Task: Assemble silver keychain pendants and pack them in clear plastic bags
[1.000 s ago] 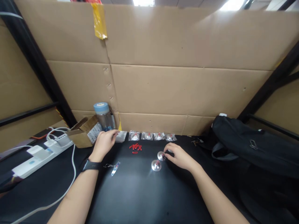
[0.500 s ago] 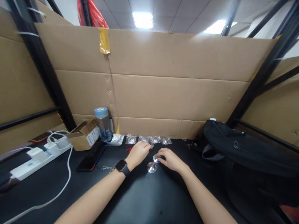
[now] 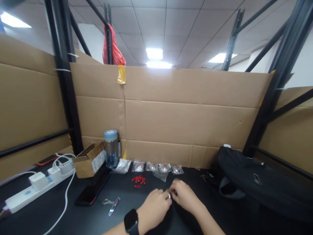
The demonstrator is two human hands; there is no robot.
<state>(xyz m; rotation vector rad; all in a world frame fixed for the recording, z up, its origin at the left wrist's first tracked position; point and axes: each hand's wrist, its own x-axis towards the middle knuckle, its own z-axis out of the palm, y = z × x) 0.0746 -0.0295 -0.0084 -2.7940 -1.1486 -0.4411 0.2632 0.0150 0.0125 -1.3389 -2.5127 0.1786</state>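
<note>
My left hand [image 3: 155, 207], a black smartwatch [image 3: 131, 221] on its wrist, is closed with its fingertips on a small clear, shiny round piece [image 3: 169, 196]. My right hand [image 3: 184, 195] pinches at the same spot from the other side, fingertips almost touching the left ones. Most of what lies between the fingers is hidden. Behind the hands, several small clear bags [image 3: 164, 168] with round silvery pieces and bits of red stand in a row. A small heap of red cord loops [image 3: 139, 179] lies to the left of them.
On the left are a power strip [image 3: 23, 196] with white cables, a phone [image 3: 90, 192], an open cardboard box [image 3: 84, 167] and a water bottle [image 3: 111, 150]. A keychain [image 3: 113, 206] lies nearer. A black backpack [image 3: 259, 192] fills the right; cardboard panels [image 3: 158, 120] stand behind.
The two clear round pieces no longer show on the table. Both hands have come together and closer to me; my left hand has left the row of bags. The view has tilted up.
</note>
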